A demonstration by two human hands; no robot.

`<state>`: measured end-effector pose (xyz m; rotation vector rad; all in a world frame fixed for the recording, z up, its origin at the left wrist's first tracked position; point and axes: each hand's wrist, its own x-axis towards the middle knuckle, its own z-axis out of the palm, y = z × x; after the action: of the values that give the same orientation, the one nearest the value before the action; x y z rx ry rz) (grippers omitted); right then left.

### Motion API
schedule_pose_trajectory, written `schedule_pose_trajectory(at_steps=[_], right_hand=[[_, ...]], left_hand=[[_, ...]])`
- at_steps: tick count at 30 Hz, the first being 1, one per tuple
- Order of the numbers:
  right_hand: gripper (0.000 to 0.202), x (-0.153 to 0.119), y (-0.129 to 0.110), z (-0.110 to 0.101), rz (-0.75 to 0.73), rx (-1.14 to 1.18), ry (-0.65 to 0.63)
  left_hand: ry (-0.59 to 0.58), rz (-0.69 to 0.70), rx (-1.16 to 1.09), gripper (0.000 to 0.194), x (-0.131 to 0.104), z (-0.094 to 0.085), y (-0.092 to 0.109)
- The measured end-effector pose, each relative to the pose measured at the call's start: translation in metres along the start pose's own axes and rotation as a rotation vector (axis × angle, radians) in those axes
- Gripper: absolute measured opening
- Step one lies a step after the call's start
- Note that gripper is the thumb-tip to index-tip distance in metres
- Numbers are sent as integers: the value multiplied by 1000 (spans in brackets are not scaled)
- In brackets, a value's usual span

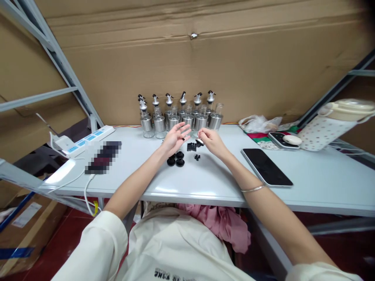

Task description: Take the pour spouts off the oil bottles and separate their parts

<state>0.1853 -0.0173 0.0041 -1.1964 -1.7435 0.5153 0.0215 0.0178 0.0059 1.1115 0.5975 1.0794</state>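
My left hand [175, 139] is turned palm up, its fingers stretched and apart. A small dark piece [183, 139] shows against its fingers. My right hand [211, 141] is closed around a silver-and-black pourer top [199, 142], mostly hidden by the fingers. Below it lie small black spout pieces [191, 146] in a cluster. Nearer me are a few tiny black parts [197, 157]. Several round black caps [179, 161] sit under my left wrist. Behind both hands, glass bottles with steel sleeves [159, 124] stand in rows; the back ones carry pourer tops [183, 97].
A phone [267, 167] lies to the right, with a patterned tumbler [324, 127], a plastic bag [260, 123] and a scale-like device [283, 139] beyond. On the left are a power strip [89, 140], cables and a blurred-out object [104, 158]. Cardboard [205, 70] walls the back.
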Motion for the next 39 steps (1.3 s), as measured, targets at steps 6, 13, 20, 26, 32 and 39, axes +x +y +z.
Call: schedule_pose_trajectory(at_steps=[6, 13, 20, 26, 32, 39], right_hand=[[23, -8, -9, 16, -56, -124, -151], [13, -8, -10, 20, -117, -195, -129], [17, -6, -13, 10, -6, -114, -18], [23, -3, -10, 6, -3, -56, 102], [22, 2, 7, -13, 170, -277, -211], [15, 1, 13, -13, 211, -676, -561]], left_hand=[[93, 44, -76, 56, -8, 9, -4], [45, 37, -18, 42, -14, 14, -6], [-192, 229, 567, 36, -19, 2, -10], [-189, 397, 812, 40, -17, -11, -11], [127, 867, 1150, 24, -11, -35, 8], [292, 961, 1169, 14, -6, -54, 11]])
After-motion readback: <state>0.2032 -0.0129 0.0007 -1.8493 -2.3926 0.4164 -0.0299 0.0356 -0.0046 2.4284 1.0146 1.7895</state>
